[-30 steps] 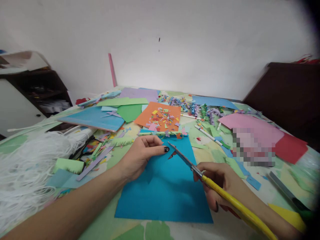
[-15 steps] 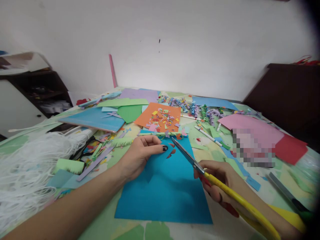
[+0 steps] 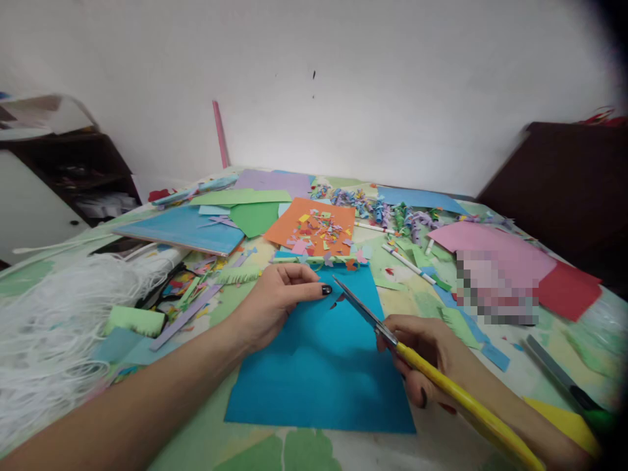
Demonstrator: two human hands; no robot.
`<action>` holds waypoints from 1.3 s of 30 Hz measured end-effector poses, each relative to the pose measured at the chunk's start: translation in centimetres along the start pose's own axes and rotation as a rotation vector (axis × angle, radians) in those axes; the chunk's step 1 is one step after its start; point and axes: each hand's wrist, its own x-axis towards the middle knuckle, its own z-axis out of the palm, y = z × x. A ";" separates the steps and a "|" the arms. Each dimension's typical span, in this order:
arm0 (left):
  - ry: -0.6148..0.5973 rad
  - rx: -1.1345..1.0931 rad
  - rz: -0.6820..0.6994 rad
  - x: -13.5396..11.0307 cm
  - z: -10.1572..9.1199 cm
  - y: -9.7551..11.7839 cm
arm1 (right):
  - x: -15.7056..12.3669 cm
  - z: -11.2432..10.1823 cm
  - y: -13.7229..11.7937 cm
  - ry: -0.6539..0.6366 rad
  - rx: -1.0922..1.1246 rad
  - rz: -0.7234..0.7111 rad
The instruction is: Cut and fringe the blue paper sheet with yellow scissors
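My left hand (image 3: 275,304) is closed, thumb pressed on a small piece of blue paper (image 3: 307,320) that blends with the larger blue sheet (image 3: 318,405) below it. Small reddish-brown bits show at the held paper's edge, beyond the thumb; I cannot tell what they are. In my right hand (image 3: 426,347) is a pair of scissors (image 3: 436,376) with yellow handles and metal blades. The blades point up and left, their tips just right of my left thumb and close to the held paper. They look nearly closed together.
An orange sheet (image 3: 279,229) with small paper cuttings lies beyond my hands. White string (image 3: 53,320) is heaped at the left near a blue pad (image 3: 181,229). Pink paper (image 3: 495,242), markers (image 3: 409,265) and a dark blade-like tool (image 3: 554,369) lie to the right.
The scissors have moved slightly left, toward my left thumb, and their blades have come closer together. My right fingers have curled in. My left hand has barely moved.
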 end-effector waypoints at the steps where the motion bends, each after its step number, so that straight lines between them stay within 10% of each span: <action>1: 0.002 0.002 -0.001 0.0 0.0 0.0 | 0.0 0.0 0.0 0.010 -0.005 -0.001; 39: 0.008 0.014 -0.013 0.0 0.0 0.2 | 0.0 -0.3 0.1 0.018 0.015 0.083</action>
